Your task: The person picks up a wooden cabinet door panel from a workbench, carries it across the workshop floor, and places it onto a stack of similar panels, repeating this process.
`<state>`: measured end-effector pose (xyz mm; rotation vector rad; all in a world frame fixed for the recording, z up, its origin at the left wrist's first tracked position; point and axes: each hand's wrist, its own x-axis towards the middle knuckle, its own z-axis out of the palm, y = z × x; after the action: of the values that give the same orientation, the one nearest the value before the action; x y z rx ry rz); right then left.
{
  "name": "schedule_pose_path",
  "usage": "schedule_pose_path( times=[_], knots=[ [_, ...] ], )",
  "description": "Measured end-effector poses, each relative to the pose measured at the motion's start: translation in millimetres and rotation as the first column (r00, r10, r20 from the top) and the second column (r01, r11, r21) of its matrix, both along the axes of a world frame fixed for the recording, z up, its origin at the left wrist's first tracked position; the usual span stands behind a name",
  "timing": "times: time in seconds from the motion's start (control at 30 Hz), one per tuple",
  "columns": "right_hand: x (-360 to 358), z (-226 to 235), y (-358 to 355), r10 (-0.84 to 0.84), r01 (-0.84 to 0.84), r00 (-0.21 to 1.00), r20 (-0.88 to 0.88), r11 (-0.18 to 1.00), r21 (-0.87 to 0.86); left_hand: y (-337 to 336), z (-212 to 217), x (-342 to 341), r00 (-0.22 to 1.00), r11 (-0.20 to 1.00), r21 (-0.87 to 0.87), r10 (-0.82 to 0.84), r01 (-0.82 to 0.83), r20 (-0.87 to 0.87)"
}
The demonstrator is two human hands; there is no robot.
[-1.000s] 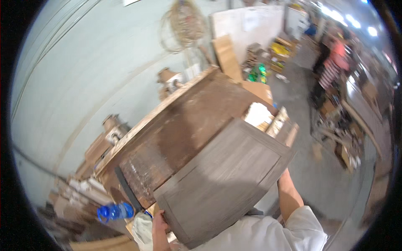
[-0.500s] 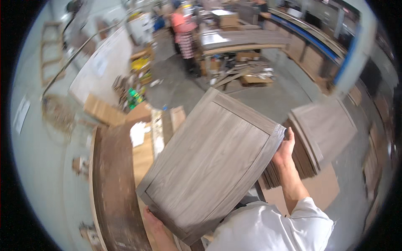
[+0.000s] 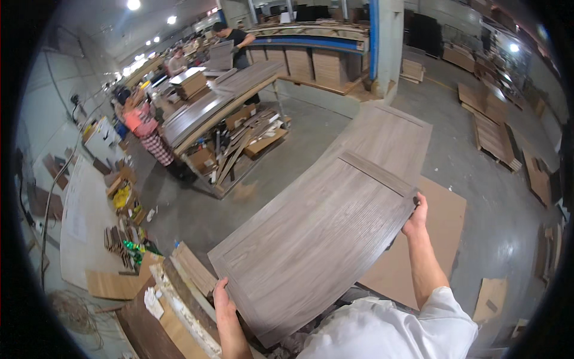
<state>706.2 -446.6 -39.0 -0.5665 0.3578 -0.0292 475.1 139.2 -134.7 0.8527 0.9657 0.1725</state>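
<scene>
left hand (image 3: 222, 298) fingers grip grey door panel (image 3: 317, 239) near corner; right hand (image 3: 417, 216) clasps far edge

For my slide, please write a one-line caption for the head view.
Both bare hands, left hand and right hand, carry a grey wood-grain cabinet door above a workshop floor.

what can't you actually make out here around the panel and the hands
- Left hand, head view: the fingers go under the grey wood panel, so they are hidden.
- Right hand, head view: fingertips curl behind the panel's far edge.
- Second panel beyond it: the near end is covered by the held panel.
- Floor under the panel: blocked.
- People at the far workbench: too small and bent by the lens.
</scene>
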Motion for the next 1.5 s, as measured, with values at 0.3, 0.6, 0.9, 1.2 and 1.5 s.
schedule_pose_path(
  times=[0.3, 0.6, 0.9, 1.2, 1.5],
  knots=[
    [61.5, -11.9, 10.9, -0.245, 0.197, 0.963, -0.115, 0.926, -0.323, -173.3, 66.8, 176.2, 0.960, 0.985, 0.091, -0.161, 0.144, 0.228],
    [113.7, -7.5, -58.0, -0.313, 0.285, 0.949, -0.027, 0.895, -0.343, -263.5, 122.0, 266.0, 0.725, 0.767, 0.185, -0.641, 0.615, 0.252],
    [130.5, -20.5, -84.8, -0.303, 0.285, 0.953, 0.015, 0.875, -0.392, -251.3, 137.6, 305.3, 0.495, 0.451, 0.369, -0.869, 0.813, -0.028],
    [-11.7, -53.1, 35.2, -0.238, -0.061, 0.969, -0.058, -0.006, -0.998, -142.2, 21.9, 236.5, 0.594, 0.553, 0.271, -0.798, 0.788, -0.098],
    [-13.7, -56.9, 34.0, -0.259, -0.010, 0.965, 0.034, -0.167, -0.986, -89.7, -61.4, 85.9, 0.785, 0.792, -0.004, -0.606, 0.611, -0.123]
  ],
)
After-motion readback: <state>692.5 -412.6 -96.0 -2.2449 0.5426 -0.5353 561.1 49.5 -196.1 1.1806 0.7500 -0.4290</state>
